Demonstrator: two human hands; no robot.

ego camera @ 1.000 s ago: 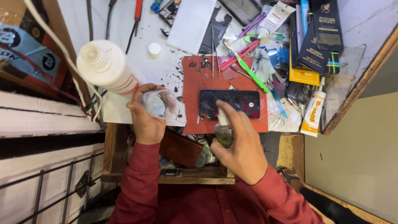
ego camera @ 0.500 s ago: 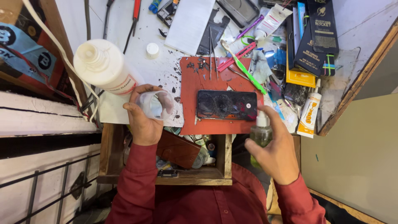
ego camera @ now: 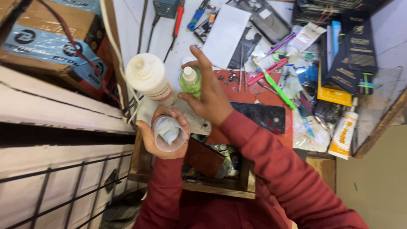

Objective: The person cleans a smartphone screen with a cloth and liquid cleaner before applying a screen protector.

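Now the right hand (ego camera: 212,99), moved from beside the phone (ego camera: 259,116), grips a green bottle (ego camera: 190,81) near the white bottle (ego camera: 148,78); left hand (ego camera: 163,138) cups a cloth-stuffed cup (ego camera: 169,132)

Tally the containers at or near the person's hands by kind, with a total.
Small green bottle, held by the right hand: 1
Large white bottle, standing beside it: 1
Clear plastic cup with a wad of cloth inside, in the left hand: 1
White and orange tube, lying far right: 1
Total: 4

Cluttered white workbench (ego camera: 381,51), wooden edge (ego camera: 381,123), greenish floor (ego camera: 373,191)
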